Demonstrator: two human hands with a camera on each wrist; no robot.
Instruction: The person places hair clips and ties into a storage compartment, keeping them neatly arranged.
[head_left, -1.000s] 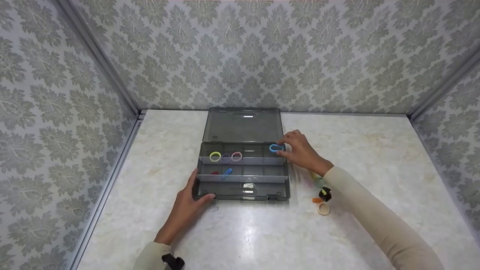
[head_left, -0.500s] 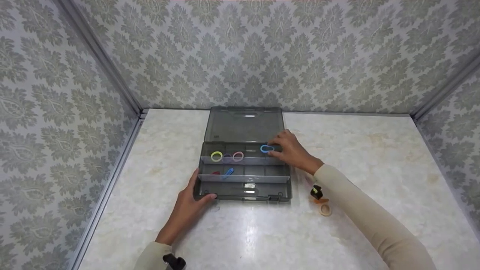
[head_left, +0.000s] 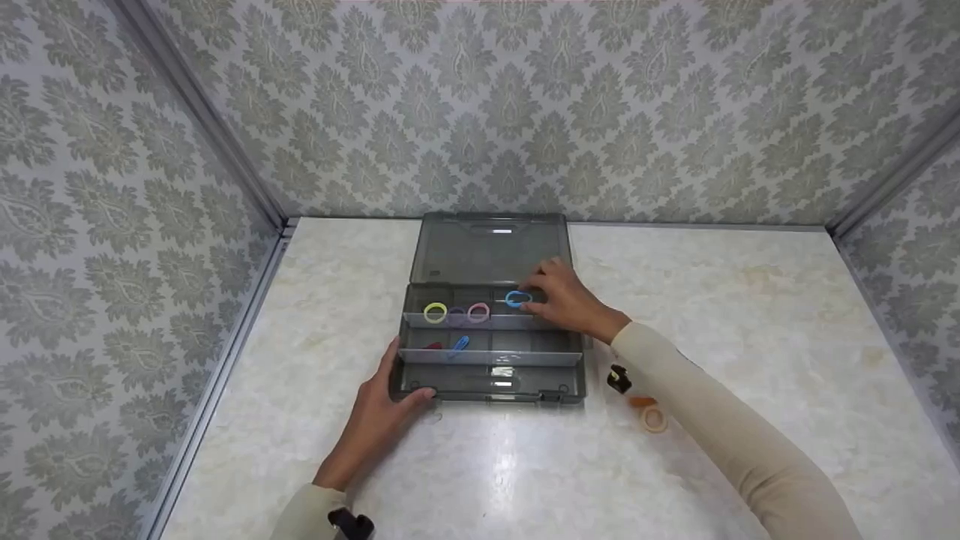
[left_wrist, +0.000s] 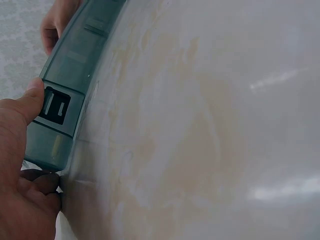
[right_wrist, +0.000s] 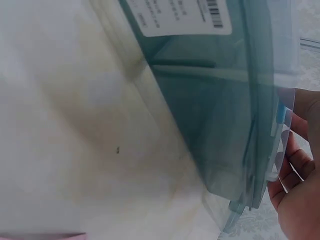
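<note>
A grey see-through organizer box (head_left: 532, 342) lies on the table with its lid (head_left: 487, 251) folded back. My left hand (head_left: 373, 409) grips its near left corner, thumb on the front edge by a latch (left_wrist: 55, 105). Over the back compartment, my right hand (head_left: 566, 298) pinches a light blue hair tie (head_left: 509, 300) between thumb and fingers. Left of it in that row are a yellow hair tie (head_left: 426, 315), a purple one (head_left: 456, 322) and a pink one (head_left: 471, 314). The middle row holds a blue hair clip (head_left: 459, 346) and a small red piece (head_left: 433, 346).
Right of the box, a beige ring (head_left: 646, 421) and an orange piece (head_left: 642, 402) lie on the table by the right sleeve. A pink edge (right_wrist: 55, 236) shows low in the right wrist view. Patterned walls (head_left: 510, 112) border the table behind and at both sides.
My right hand has moved left over the back compartment, carrying the light blue hair tie from the box's right end toward the pink one. My left hand keeps its hold on the corner.
</note>
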